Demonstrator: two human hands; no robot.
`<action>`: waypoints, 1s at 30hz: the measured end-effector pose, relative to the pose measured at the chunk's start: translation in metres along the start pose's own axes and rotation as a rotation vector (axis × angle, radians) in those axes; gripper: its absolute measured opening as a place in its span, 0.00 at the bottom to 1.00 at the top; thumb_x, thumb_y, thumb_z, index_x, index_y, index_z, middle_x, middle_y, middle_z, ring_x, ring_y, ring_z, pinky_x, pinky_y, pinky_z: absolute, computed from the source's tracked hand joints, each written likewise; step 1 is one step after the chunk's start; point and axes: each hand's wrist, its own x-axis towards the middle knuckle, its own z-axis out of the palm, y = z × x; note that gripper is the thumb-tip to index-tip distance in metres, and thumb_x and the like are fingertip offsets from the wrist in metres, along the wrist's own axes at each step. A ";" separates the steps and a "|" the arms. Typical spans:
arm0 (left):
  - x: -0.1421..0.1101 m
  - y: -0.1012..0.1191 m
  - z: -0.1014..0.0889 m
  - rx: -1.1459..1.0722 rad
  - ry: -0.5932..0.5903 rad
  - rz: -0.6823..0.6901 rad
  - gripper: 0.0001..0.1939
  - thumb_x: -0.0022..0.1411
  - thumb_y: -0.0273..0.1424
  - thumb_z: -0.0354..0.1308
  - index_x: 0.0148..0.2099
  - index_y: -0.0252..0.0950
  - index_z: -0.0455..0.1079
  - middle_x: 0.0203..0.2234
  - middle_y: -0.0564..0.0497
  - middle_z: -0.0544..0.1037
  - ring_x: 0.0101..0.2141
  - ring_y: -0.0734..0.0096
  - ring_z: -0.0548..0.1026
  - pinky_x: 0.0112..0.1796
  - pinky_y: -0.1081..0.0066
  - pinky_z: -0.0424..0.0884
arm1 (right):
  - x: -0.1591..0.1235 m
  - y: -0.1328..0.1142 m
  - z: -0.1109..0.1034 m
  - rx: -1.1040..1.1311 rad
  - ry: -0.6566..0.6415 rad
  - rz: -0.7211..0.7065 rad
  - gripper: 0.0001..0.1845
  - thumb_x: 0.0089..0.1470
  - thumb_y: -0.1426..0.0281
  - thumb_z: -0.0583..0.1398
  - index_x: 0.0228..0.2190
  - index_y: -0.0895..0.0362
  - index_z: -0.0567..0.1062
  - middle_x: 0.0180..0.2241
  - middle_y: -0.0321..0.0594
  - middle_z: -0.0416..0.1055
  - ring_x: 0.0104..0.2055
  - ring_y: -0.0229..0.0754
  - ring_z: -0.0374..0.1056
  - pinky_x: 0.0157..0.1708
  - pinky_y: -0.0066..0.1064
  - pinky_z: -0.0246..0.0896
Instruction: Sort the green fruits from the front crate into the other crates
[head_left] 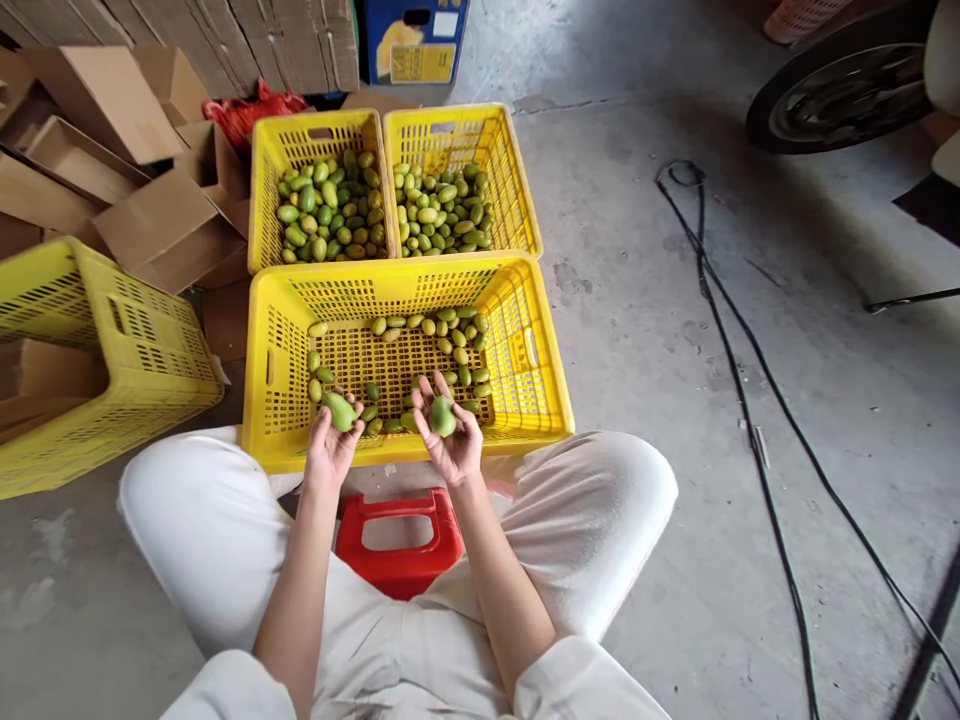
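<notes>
My left hand point(330, 450) holds a green mango point(340, 411) between thumb and fingers, above the near side of a wide yellow crate point(559, 405). In my right hand point(456, 445) another green mango point(442, 416) rests against the thumb and partly spread fingers. Loose small green and yellowish mangoes point(459, 338) lie on the slatted bottom of this crate, some of them hidden behind my hands. Just beyond stand two more yellow crates, the left one point(259, 200) and the right one point(525, 190), both holding many similar fruits.
A red plastic stool point(401, 570) shows between my knees. To the left are another yellow crate point(150, 340) with cardboard inside and a heap of cardboard boxes point(161, 220). A blue carton point(416, 40) stands behind. On the right lie a black cable point(739, 400) and a wheel point(840, 100).
</notes>
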 end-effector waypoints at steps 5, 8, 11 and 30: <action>0.006 -0.024 -0.006 0.234 -0.009 -0.202 0.16 0.44 0.30 0.71 0.31 0.36 0.66 0.20 0.57 0.68 0.18 0.82 0.65 0.16 0.82 0.56 | 0.013 0.023 -0.013 0.006 0.155 0.275 0.08 0.47 0.75 0.65 0.28 0.56 0.70 0.23 0.31 0.66 0.20 0.29 0.58 0.13 0.15 0.49; 0.007 -0.037 -0.008 0.415 0.037 -0.364 0.16 0.50 0.38 0.69 0.28 0.34 0.66 0.17 0.55 0.68 0.15 0.81 0.64 0.13 0.82 0.51 | 0.017 0.030 -0.020 0.052 0.247 0.373 0.07 0.52 0.73 0.61 0.26 0.57 0.66 0.20 0.31 0.61 0.17 0.29 0.53 0.10 0.16 0.43; 0.007 -0.042 -0.007 0.422 0.049 -0.444 0.18 0.57 0.43 0.62 0.26 0.33 0.65 0.13 0.55 0.65 0.11 0.81 0.60 0.12 0.81 0.47 | 0.017 0.027 -0.021 0.090 0.281 0.351 0.08 0.58 0.70 0.55 0.26 0.56 0.64 0.19 0.30 0.60 0.16 0.30 0.51 0.10 0.18 0.43; 0.065 0.051 0.081 -0.045 0.358 -0.327 0.06 0.64 0.27 0.51 0.44 0.38 0.66 0.35 0.44 0.75 0.36 0.65 0.77 0.34 0.69 0.77 | 0.093 -0.075 0.050 -0.010 0.602 0.186 0.10 0.61 0.75 0.48 0.42 0.55 0.66 0.32 0.42 0.70 0.31 0.40 0.69 0.25 0.30 0.71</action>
